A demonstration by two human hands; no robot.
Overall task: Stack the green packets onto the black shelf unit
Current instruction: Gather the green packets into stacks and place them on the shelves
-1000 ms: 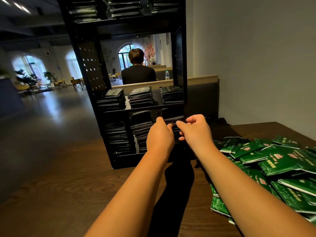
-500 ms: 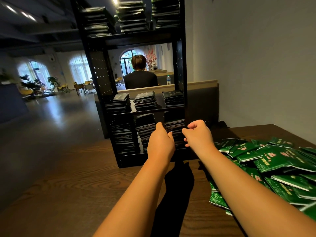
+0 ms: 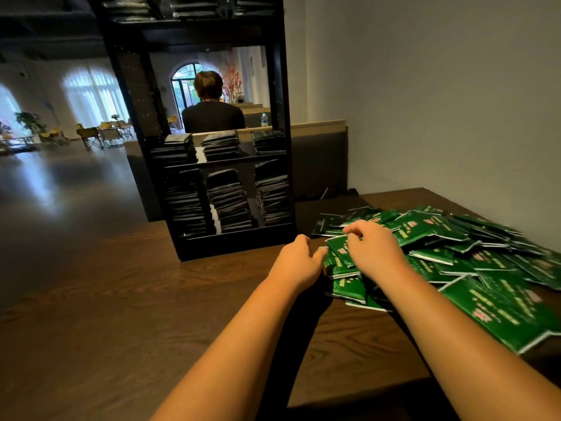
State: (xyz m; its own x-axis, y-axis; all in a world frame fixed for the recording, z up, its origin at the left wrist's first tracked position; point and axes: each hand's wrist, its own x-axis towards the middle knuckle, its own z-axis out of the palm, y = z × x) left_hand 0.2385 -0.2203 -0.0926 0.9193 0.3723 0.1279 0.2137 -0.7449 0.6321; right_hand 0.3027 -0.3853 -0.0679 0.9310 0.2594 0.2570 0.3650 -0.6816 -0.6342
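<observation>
A loose heap of green packets [image 3: 449,247] covers the right side of the wooden table. At its left edge one green packet [image 3: 340,248] is tipped up between my hands. My right hand [image 3: 376,252] curls its fingers over that packet's top and right side. My left hand [image 3: 299,261] pinches its left edge with curled fingers. The black shelf unit [image 3: 280,123] stands on the table just behind and to the left of my hands. Its lower and middle shelves hold stacks of dark-looking packets [image 3: 230,205].
The dark wooden table [image 3: 121,314] stretches left and toward me. A grey wall [image 3: 440,101] runs along the right, close behind the heap. Behind the shelf a person [image 3: 212,113] sits facing away, with a water bottle [image 3: 264,119] beside them.
Both hands have drawn back from the lower shelf and swung right to the heap's left edge, where they now hold a packet. The view has turned right and down.
</observation>
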